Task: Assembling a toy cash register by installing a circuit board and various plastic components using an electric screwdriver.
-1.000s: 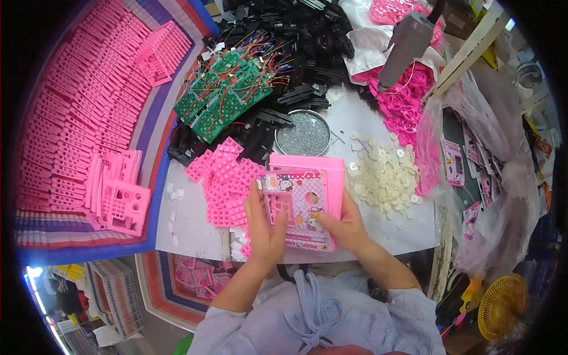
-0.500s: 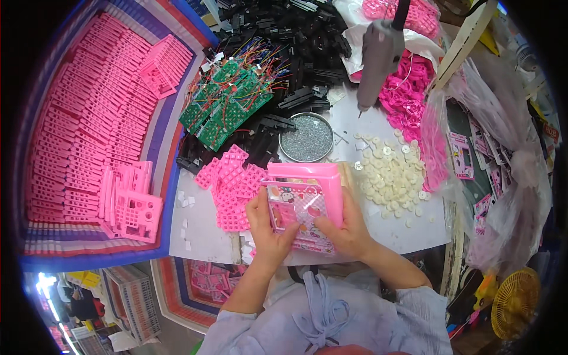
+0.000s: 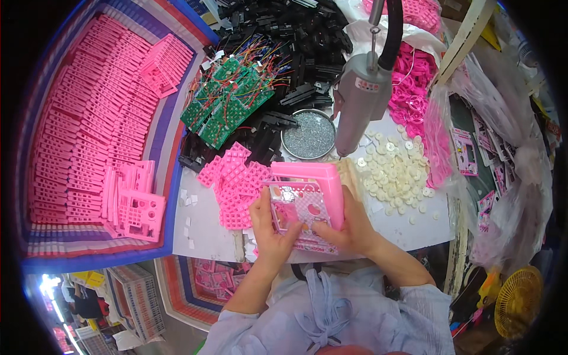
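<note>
Between both hands is a pink plastic toy casing [image 3: 332, 195], held tilted over the near edge of the worktable. A clear, cartoon-printed panel [image 3: 305, 204] lies against its face. My left hand [image 3: 272, 239] grips the left side, thumb on the panel. On the right side, my right hand [image 3: 350, 231] is closed round the casing, its thumb also pressing the panel. Just beyond the casing hangs a grey electric screwdriver [image 3: 362, 97], tip downward. Pink rubber keypads [image 3: 236, 189] are heaped beside my left hand.
A round dish of small screws [image 3: 307, 135], wired green circuit boards [image 3: 228, 103] and black plastic parts [image 3: 307, 41] lie farther back. White discs [image 3: 396, 171] are piled at right. A striped bin [image 3: 168, 136] of pink casings stands left; a wooden post [image 3: 467, 41] rises at right.
The hanging screwdriver has come lower and closer, shifting slightly left toward the casing. Both hands keep their hold on the casing, almost unmoved. The view has shifted slightly.
</note>
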A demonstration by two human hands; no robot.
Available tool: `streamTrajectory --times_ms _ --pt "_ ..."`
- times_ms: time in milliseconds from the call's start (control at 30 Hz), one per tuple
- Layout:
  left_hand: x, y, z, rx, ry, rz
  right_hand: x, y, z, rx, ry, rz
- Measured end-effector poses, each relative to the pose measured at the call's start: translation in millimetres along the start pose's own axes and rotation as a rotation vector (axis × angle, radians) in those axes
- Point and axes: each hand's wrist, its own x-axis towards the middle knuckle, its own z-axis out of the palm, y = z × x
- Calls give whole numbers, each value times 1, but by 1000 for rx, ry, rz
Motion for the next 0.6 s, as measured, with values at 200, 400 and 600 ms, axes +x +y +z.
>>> streamTrajectory --times_ms 200,400,600 --pt "-2 11 -1 -185 -17 -146 -3 5 6 51 61 -78" --pt "-4 9 1 -200 -5 -180 -5 5 4 0 34 -82" --pt "-1 13 -4 -179 -42 -188 2 -6 -13 73 -153 117"
